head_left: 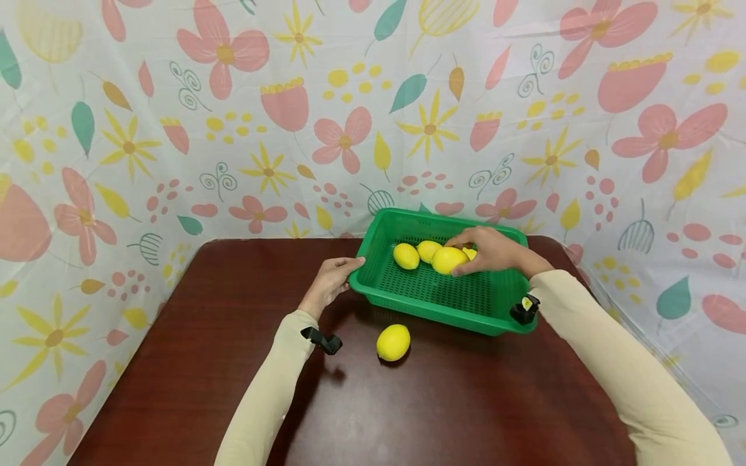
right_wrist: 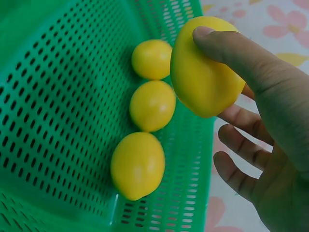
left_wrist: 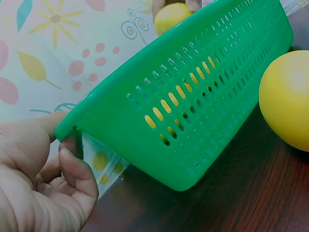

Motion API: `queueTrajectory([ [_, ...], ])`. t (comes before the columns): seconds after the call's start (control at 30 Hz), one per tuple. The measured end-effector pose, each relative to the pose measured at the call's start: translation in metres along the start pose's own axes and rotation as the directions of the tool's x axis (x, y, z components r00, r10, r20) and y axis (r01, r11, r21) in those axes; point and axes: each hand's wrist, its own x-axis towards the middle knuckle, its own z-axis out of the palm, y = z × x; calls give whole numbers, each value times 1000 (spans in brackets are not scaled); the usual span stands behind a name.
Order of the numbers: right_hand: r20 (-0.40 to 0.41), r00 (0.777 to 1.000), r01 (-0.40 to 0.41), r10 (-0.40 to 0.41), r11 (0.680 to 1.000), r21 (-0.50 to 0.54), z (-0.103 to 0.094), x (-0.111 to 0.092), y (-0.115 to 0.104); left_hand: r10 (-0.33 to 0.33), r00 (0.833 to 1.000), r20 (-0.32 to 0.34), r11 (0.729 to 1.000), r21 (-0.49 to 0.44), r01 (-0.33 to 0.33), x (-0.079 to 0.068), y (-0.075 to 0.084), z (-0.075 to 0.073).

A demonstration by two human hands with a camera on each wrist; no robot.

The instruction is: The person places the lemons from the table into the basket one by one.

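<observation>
Starting at the left, we've got the left hand (head_left: 332, 281) pinching the corner of the green basket (head_left: 431, 313) by its rim, curled fingers (left_wrist: 79, 176) showing just below the edge. Next along, a loose lemon (head_left: 393, 343) sits on the dark table (head_left: 233, 323) in front of the basket, near that hand but touching neither hand. Inside the basket we see a left lemon (head_left: 406, 256), then a middle lemon (head_left: 428, 250) close beside it. And here's the held lemon (head_left: 449, 261), up above the basket floor, pinched by the right hand (head_left: 492, 249): thumb laid across one face, the contact on the far side hidden from us, the lower fingers (right_wrist: 236, 176) bent and apart from the fruit. Just behind it, partly covered, is a right lemon (head_left: 469, 253), also in the basket.
</observation>
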Motion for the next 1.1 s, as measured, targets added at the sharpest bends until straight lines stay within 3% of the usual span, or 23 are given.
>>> queueTrajectory([
  [0.3,39,997,-68,68,997,20,14,10,22,-4,1000,0,1000,-1,4,0,0,0],
  [0.63,62,990,-121,127,988,-94,30,20,30,-5,1000,2,1000,5,5,1,1,0],
  [1.1,84,989,-106,121,981,-165,45,29,32,-18,1000,8,1000,2,18,1,1,-2],
])
